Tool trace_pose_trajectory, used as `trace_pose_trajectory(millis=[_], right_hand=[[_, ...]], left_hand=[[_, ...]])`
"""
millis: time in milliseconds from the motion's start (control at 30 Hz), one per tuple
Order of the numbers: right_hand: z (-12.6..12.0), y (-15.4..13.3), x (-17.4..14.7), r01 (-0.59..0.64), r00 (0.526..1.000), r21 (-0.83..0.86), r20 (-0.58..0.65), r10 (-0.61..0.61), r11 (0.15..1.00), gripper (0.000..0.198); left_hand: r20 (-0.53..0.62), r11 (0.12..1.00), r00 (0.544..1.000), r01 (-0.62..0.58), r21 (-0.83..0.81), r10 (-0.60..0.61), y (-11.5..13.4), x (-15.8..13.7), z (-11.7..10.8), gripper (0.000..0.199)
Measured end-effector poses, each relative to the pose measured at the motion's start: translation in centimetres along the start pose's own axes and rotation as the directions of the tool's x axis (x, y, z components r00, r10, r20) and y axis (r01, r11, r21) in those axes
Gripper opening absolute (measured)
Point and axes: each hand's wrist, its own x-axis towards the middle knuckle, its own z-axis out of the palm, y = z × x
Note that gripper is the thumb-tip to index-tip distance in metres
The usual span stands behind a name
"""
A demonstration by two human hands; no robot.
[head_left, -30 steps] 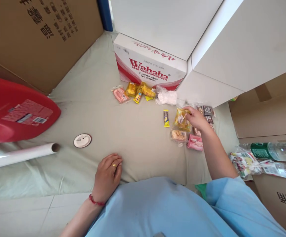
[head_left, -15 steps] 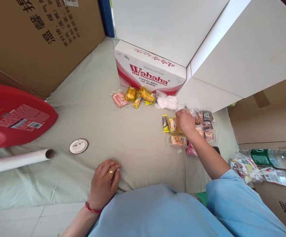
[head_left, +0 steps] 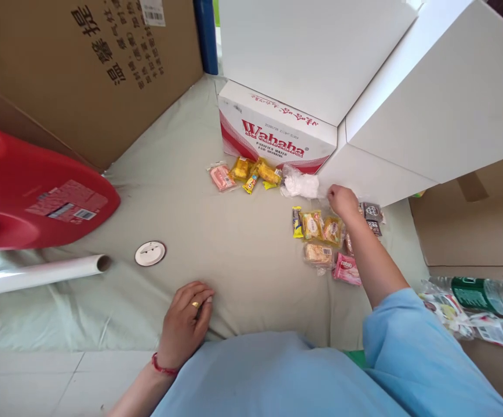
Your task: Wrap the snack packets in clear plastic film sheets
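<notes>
My left hand rests on the pale green cloth, fingers loosely bent and holding nothing. At the right, my right hand is closed beside a white bundle in clear plastic; whatever its fingers hold is hidden. Below that hand lie two yellow-wrapped snacks, a slim yellow packet, a wrapped pastry and a pink packet. Dark square packets are partly covered by my forearm. Several yellow packets and a pink packet of slices lie farther back.
A Wahaba water carton stands behind the snacks, against white boxes. To the left are a red jug, a white tube, a round badge and a cardboard box. Plastic bottles lie at the right.
My right hand has moved slightly right and away from the yellow snacks, uncovering the second one and the pink packet. The view has shifted a little. My left hand stays put.
</notes>
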Motion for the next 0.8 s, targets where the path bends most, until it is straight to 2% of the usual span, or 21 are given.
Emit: trace_pose_trajectory(millis=[67, 100, 133, 167, 200, 233, 267, 300, 367, 467, 533, 600, 700, 800], right_hand=[[-0.8, 0.5, -2.4, -0.008, 0.987, 0.284, -0.151, 0.052, 0.959, 0.016], [-1.2, 0.5, -4.1, 0.011, 0.978, 0.487, -0.188, 0.092, 0.873, 0.012], [-1.5, 0.4, -6.1, 0.029, 0.978, 0.688, -0.168, 0.121, 0.725, 0.015], [-1.7, -0.1, -8.3, 0.011, 0.989, 0.848, -0.088, 0.120, 0.529, 0.020], [-1.7, -0.8, -10.5, -0.051, 0.997, 0.945, 0.030, 0.068, 0.324, 0.027], [-1.7, -1.7, -12.8, -0.130, 0.991, 0.979, 0.131, 0.007, 0.155, 0.031], [-1.5, -2.8, -14.9, -0.209, 0.977, 0.977, 0.210, -0.043, 0.028, 0.034], [-1.2, -4.0, -16.8, -0.283, 0.956, 0.956, 0.276, -0.098, -0.072, 0.035], [-0.3, -6.1, -19.7, -0.412, 0.905, 0.887, 0.371, -0.209, -0.209, 0.035], [1.1, -7.9, -21.9, -0.552, 0.823, 0.779, 0.452, -0.346, -0.296, 0.035], [1.9, -8.0, -22.2, -0.590, 0.796, 0.749, 0.479, -0.369, -0.301, 0.037], [2.3, -7.5, -21.8, -0.567, 0.817, 0.770, 0.482, -0.317, -0.292, 0.039], [2.7, -6.4, -20.9, -0.470, 0.881, 0.857, 0.437, -0.183, -0.211, 0.037], [3.1, -5.8, -20.1, -0.365, 0.928, 0.926, 0.354, -0.112, -0.095, 0.035]], left_hand=[[-0.042, 0.989, 0.990, 0.131, -0.061, -0.134, 0.7, 0.1, -0.4, 0.015], [-0.041, 0.973, 0.977, 0.205, -0.105, -0.210, 1.2, 0.4, -0.6, 0.014], [-0.017, 0.948, 0.959, 0.275, -0.163, -0.281, 1.7, 0.9, -0.6, 0.014], [0.032, 0.910, 0.939, 0.340, -0.239, -0.343, 2.4, 1.6, -0.5, 0.016], [0.104, 0.858, 0.920, 0.390, -0.335, -0.378, 3.1, 2.4, -0.2, 0.018], [0.185, 0.777, 0.891, 0.452, -0.437, -0.414, 3.9, 3.5, 0.2, 0.023], [0.279, 0.657, 0.847, 0.528, -0.538, -0.453, 4.6, 4.6, 0.7, 0.030], [0.373, 0.512, 0.800, 0.591, -0.624, -0.470, 5.3, 5.9, 1.4, 0.040], [0.552, 0.222, 0.706, 0.684, -0.695, -0.444, 6.5, 8.2, 2.9, 0.058], [0.717, -0.076, 0.581, 0.754, -0.652, -0.384, 7.2, 10.7, 4.8, 0.073], [0.797, -0.156, 0.531, 0.795, -0.586, -0.288, 6.9, 11.4, 5.5, 0.074], [0.816, -0.120, 0.526, 0.818, -0.562, -0.240, 6.2, 11.5, 5.8, 0.063], [0.725, 0.046, 0.601, 0.779, -0.625, -0.336, 5.0, 11.1, 5.6, 0.046], [0.612, 0.231, 0.659, 0.740, -0.632, -0.436, 4.4, 10.6, 4.7, 0.042]])
